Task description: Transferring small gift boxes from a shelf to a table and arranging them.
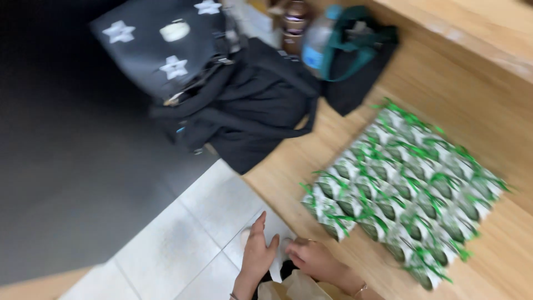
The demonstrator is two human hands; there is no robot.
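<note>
My left hand (258,253) lies low in the view over the white floor tiles (211,211), fingers stretched out and close together, beside a small white thing (277,253) that is too blurred to name. My right hand (315,260) is just right of it with fingers curled, at the edge of the wooden surface (327,139); what it grips, if anything, is unclear. A light brown paper bag (294,286) sits under both wrists. Several green-and-white pouches (400,189) with green ribbons lie in tidy rows on the wood, right of my hands.
A black bag (250,105) and a dark bag with white stars (161,44) slump at the wood's far end. A teal-strapped bag (355,50) with a clear bottle (315,41) sits behind them. A raised wooden ledge (466,33) runs along the right. Dark floor (66,155) lies left.
</note>
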